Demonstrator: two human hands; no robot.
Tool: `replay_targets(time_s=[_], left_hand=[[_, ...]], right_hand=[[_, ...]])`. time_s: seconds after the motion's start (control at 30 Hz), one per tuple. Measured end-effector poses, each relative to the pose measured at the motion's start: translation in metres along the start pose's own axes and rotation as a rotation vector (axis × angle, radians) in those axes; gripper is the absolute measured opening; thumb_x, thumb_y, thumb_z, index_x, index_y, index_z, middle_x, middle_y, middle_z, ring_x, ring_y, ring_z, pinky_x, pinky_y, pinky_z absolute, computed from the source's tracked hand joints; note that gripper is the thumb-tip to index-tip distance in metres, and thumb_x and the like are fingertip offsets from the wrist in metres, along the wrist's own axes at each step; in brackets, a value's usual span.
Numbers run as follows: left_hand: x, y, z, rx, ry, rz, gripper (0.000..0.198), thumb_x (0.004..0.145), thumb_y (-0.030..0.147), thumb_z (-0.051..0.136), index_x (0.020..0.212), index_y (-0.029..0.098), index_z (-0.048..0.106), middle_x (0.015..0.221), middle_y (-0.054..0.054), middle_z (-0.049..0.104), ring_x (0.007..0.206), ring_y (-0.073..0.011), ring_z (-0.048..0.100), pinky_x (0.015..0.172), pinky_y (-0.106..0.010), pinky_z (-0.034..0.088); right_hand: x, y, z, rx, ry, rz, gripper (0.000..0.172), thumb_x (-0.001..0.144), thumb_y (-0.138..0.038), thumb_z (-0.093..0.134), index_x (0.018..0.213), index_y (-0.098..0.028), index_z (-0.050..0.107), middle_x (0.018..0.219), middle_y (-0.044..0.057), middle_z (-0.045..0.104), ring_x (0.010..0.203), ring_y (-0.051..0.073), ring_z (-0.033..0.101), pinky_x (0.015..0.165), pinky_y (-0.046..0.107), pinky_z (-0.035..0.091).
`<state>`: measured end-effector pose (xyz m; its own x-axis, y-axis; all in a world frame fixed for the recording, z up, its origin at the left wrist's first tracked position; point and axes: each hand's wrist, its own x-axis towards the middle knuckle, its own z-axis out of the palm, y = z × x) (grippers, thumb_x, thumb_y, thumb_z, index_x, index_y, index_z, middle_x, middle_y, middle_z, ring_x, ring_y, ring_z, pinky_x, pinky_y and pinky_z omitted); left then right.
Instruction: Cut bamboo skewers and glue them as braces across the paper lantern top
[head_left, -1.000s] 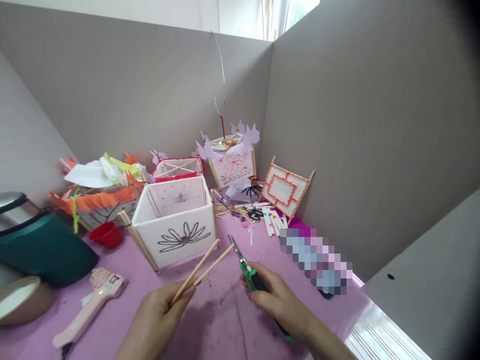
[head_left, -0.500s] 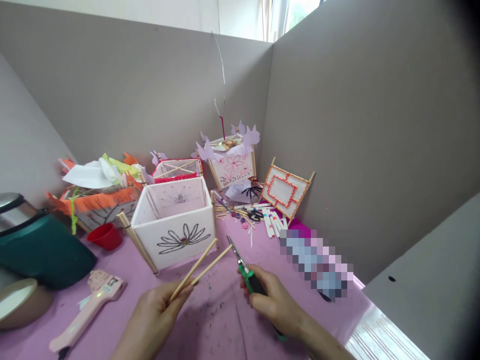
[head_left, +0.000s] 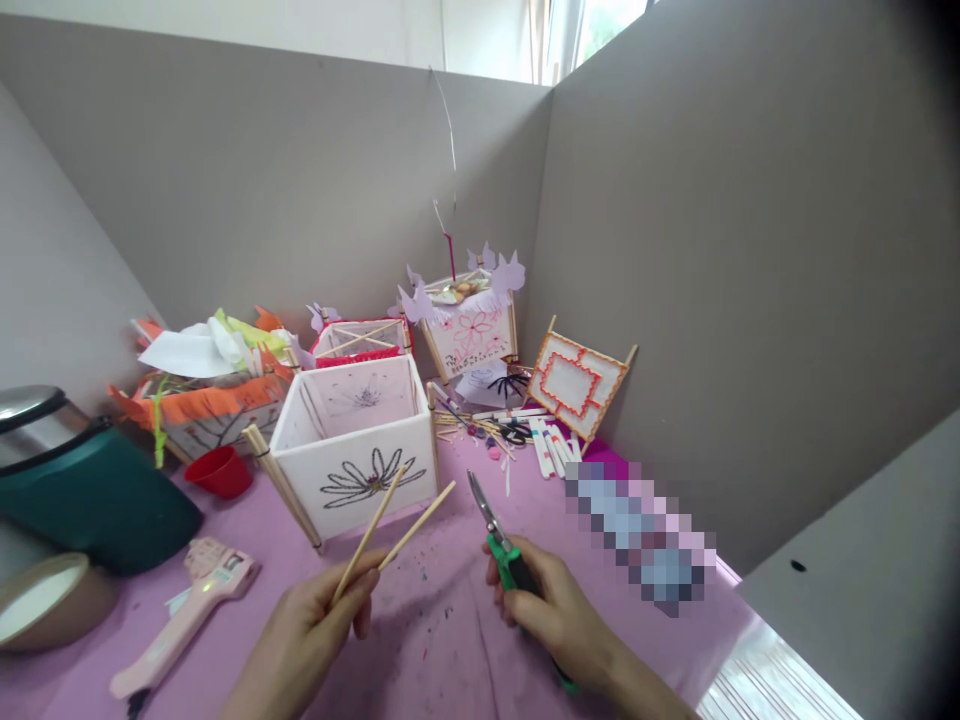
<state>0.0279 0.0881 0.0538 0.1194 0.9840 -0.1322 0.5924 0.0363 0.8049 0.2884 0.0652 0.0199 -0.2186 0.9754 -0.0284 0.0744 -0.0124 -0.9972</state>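
Purple cloth (head_left: 427, 650) under box (head_left: 306, 492), cup (head_left: 219, 474), markers (head_left: 541, 448)

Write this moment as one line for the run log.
left hand: holds two sticks; right hand: holds cutters; cutters and sticks: apart; white box: beyond left hand

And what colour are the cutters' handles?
The handles are green and black, seen in the head view.

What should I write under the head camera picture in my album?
Left hand holding two wooden sticks, right hand holding green-handled cutters, before a white box with a flower drawing.
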Motion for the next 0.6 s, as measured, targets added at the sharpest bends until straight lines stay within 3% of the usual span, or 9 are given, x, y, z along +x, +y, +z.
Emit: replay_targets(time_s=[0.1,0.17,0.4,0.6], left_hand=[[0.0,0.0,0.001,-0.066,-0.04,-0.028,0.05,0.079,0.06,0.048,0.099,0.02,0.069,0.056,0.003,0.049,0.055,-0.0155,0.046,0.053,-0.024,0.034],[-0.001,0.0,0.002,-0.115,-0.071,-0.034,0.056,0.077,0.061,0.049,0.11,0.019,0.067,0.056,0.003,0.048,0.05,-0.0131,0.039,0.047,-0.023,0.029],[-0.005,0.002,0.004,-0.193,-0.108,-0.058,0.062,0.075,0.063,0.052,0.112,0.016,0.067,0.055,0.003,0.046,0.049,-0.011,0.034,0.044,-0.021,0.024],[-0.004,-0.008,0.008,-0.269,-0.159,-0.093,0.066,0.077,0.066,0.049,0.117,0.016,0.062,0.054,0.005,0.044,0.047,-0.0099,0.03,0.044,-0.021,0.022]], right_hand=[[0.0,-0.012,-0.003,-0.079,-0.011,-0.052,0.023,0.07,-0.013,0.05,0.091,-0.017,0.057,0.08,0.0,0.056,0.074,0.015,0.052,0.066,0.026,0.04],[0.0,-0.017,-0.003,-0.104,-0.004,-0.067,0.025,0.069,-0.012,0.051,0.092,-0.017,0.058,0.081,0.0,0.057,0.076,0.016,0.052,0.069,0.026,0.041],[-0.002,-0.031,-0.002,-0.253,0.054,-0.186,0.047,0.065,-0.008,0.049,0.109,-0.019,0.058,0.1,0.003,0.06,0.091,0.02,0.055,0.082,0.03,0.043],[-0.004,-0.035,0.001,-0.4,0.098,-0.243,0.04,0.063,-0.008,0.049,0.1,-0.019,0.055,0.094,0.003,0.058,0.089,0.021,0.054,0.082,0.031,0.043]])
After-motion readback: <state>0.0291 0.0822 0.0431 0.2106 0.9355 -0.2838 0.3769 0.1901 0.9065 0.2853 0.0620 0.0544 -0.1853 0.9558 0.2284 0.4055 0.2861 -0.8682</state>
